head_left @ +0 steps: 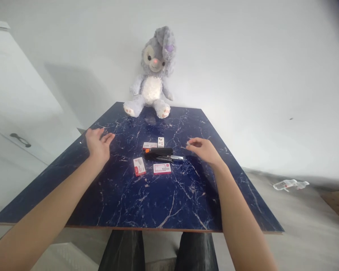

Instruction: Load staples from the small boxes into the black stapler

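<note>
A black stapler with an orange patch and a silver end lies on the dark blue marbled table. Around it are small red-and-white boxes: one box at its near left, another box in front, and a third box partly hidden behind. A small white box stands behind the stapler. To the right, my right hand is closed in a pinch on a tiny pale thing too small to name. Over the table's left side, my left hand holds nothing, its fingers apart.
A grey plush rabbit sits at the table's far edge against the white wall. A white cabinet with a dark handle is on the left. Clear plastic bottles lie on the floor at right.
</note>
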`<action>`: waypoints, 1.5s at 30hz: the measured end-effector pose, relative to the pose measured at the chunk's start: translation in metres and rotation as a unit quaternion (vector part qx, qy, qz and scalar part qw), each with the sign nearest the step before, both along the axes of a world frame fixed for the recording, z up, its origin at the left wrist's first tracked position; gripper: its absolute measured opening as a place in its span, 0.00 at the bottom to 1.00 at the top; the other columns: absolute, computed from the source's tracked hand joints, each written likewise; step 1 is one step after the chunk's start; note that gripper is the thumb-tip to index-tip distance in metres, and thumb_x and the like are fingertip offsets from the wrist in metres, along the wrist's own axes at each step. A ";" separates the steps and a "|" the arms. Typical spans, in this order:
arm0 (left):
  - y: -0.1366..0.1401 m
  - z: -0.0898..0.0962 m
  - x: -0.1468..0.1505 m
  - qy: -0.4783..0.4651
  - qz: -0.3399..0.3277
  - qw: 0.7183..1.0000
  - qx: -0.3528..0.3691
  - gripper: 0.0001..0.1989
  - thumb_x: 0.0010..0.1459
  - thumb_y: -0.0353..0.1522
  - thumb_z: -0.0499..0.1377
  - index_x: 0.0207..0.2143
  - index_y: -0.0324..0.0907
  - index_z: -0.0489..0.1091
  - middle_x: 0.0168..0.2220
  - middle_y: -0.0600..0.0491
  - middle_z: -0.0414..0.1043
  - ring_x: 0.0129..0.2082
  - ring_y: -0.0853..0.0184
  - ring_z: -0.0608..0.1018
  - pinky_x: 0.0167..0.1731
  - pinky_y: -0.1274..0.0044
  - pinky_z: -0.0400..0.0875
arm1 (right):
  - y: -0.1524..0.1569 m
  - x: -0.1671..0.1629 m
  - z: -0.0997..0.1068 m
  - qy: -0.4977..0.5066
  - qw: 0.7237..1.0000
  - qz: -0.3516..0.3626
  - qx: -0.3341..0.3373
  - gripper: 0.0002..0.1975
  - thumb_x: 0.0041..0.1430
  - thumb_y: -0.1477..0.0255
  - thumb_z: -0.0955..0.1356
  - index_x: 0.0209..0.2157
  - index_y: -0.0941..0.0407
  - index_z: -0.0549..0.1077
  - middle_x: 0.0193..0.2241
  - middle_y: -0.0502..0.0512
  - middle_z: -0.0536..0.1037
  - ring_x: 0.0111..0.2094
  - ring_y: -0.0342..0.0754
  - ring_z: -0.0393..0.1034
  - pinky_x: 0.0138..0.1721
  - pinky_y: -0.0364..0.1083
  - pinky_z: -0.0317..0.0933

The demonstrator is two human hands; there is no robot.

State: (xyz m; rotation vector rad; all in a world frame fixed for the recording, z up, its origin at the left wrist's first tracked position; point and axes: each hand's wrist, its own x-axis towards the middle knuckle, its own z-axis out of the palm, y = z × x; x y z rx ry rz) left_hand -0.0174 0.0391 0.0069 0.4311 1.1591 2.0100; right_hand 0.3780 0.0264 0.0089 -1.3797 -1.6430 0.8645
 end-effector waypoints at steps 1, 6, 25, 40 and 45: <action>0.000 -0.004 0.005 0.030 -0.020 0.999 -0.004 0.28 0.59 0.31 0.54 0.62 0.49 0.53 0.55 0.46 0.67 0.33 0.71 0.78 0.42 0.71 0.78 | -0.002 -0.001 0.001 -0.054 0.998 0.024 -0.005 0.14 0.50 0.61 0.74 0.35 0.55 0.78 0.37 0.53 0.81 0.39 0.50 0.75 0.46 0.50 0.65; -0.007 -0.025 0.034 0.206 -0.109 0.972 -0.019 0.40 0.53 0.27 0.62 0.66 0.50 0.51 0.54 0.46 0.69 0.29 0.72 0.77 0.35 0.74 0.78 | -0.012 -0.020 0.005 -0.147 0.978 0.146 -0.038 0.10 0.53 0.65 0.72 0.37 0.54 0.78 0.34 0.51 0.81 0.33 0.46 0.75 0.38 0.46 0.67; -0.029 -0.030 0.054 0.589 -0.310 0.747 0.009 0.30 0.66 0.42 0.53 0.68 0.49 0.53 0.54 0.47 0.72 0.48 0.61 0.77 0.51 0.65 0.71 | -0.018 -0.017 0.015 -0.248 0.961 0.121 0.006 0.20 0.54 0.66 0.73 0.49 0.51 0.75 0.44 0.53 0.80 0.38 0.49 0.76 0.40 0.47 0.68; -0.034 -0.024 0.062 0.735 -0.308 0.604 0.005 0.24 0.62 0.41 0.58 0.60 0.50 0.66 0.50 0.46 0.73 0.49 0.54 0.76 0.49 0.63 0.70 | -0.017 -0.028 0.005 -0.206 0.963 0.161 0.060 0.08 0.56 0.72 0.71 0.39 0.51 0.81 0.37 0.50 0.83 0.37 0.47 0.76 0.41 0.44 0.66; -0.037 -0.021 0.065 0.728 -0.318 0.608 -0.007 0.24 0.62 0.41 0.57 0.60 0.50 0.66 0.50 0.46 0.73 0.49 0.55 0.76 0.48 0.65 0.70 | -0.016 -0.028 0.003 -0.218 0.960 0.166 0.065 0.08 0.57 0.73 0.70 0.37 0.51 0.81 0.36 0.49 0.82 0.37 0.47 0.76 0.39 0.43 0.65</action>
